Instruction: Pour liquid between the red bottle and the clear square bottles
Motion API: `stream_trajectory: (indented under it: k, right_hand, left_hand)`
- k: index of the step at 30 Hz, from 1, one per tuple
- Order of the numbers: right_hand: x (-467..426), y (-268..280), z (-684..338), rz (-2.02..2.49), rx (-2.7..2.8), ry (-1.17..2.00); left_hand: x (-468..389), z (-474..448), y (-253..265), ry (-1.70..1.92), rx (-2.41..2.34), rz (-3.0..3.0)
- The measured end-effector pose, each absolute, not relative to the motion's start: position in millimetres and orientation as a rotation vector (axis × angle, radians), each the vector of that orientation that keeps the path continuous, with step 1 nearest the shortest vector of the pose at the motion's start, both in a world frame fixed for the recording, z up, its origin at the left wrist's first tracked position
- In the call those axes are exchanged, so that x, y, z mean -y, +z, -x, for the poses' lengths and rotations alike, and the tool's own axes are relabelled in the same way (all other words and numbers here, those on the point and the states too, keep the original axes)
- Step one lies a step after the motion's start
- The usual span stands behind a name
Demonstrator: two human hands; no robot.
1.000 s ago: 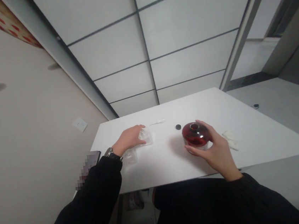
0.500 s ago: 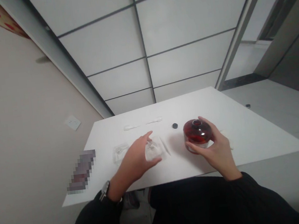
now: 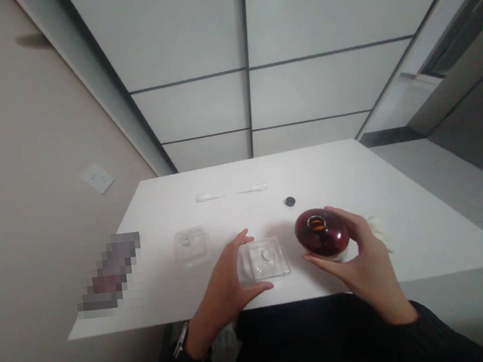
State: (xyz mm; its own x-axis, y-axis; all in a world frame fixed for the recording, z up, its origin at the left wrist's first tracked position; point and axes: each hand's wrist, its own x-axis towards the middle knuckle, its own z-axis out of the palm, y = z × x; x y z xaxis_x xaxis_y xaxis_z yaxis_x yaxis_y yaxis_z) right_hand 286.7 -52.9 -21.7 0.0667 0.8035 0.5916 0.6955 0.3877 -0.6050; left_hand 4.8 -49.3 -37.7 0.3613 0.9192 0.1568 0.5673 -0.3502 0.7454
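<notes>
My right hand (image 3: 364, 257) grips a dark red, round-shouldered glass bottle (image 3: 329, 241) from its right side, fingers behind and thumb in front. The bottle's round mouth is uncovered and faces up towards me. To its left, my left hand (image 3: 234, 274) spans a clear square glass container (image 3: 278, 263) with a round neck, fingers at the far edge and thumb at the near edge; their contact is hard to make out. Another clear square container (image 3: 199, 251) stands left of that hand. A small black cap (image 3: 290, 201) lies beyond the red bottle.
Two thin clear dropper-like pieces (image 3: 210, 197) lie across the back of the white table (image 3: 224, 177). Something pale (image 3: 380, 232) shows partly behind my right hand. A pixelated patch (image 3: 111, 275) covers an object at the left edge. White panels (image 3: 199, 105) stand behind the table.
My left hand and the clear container within it have come nearer to me and rightward. The red bottle now shows more of its top and mouth. The camera view has shifted too.
</notes>
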Motion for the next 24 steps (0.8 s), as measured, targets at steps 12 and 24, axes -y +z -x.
stream_trajectory:
  k: [12,24]
  right_hand:
    - [53,7,-290,1.229,2.246,-0.06]
    - [44,33,-299,1.192,2.554,-0.237]
  left_hand:
    - [50,-1,-55,0.826,-1.266,-2.264]
    - [55,-2,-54,0.781,-1.302,-2.215]
